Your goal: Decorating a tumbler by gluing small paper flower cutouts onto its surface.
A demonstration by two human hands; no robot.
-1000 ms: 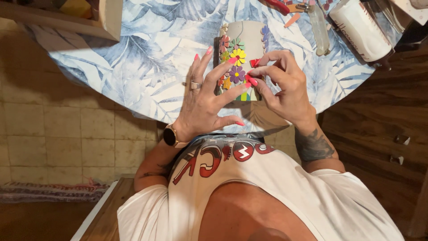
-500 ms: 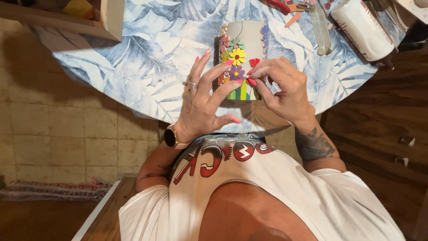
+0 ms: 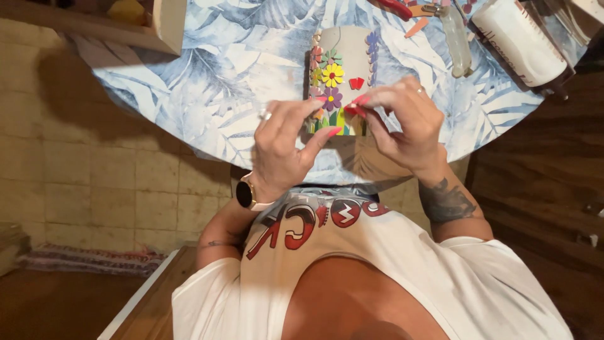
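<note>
The left hand [image 3: 283,148] is half curled, its fingertips resting on the lower left edge of a beige craft card [image 3: 341,79], thumb stretched beneath it; the right hand [image 3: 402,126] is pinched narrow, thumb and forefinger closed on a small red piece [image 3: 352,109] at the card's lower right. The card lies flat near the front edge of the round table with its blue leaf-print cloth [image 3: 220,88], decorated with a yellow flower [image 3: 333,74], a purple flower [image 3: 332,98] and one red heart [image 3: 357,83]; one white roll [image 3: 519,41] lies well apart at the upper right.
</note>
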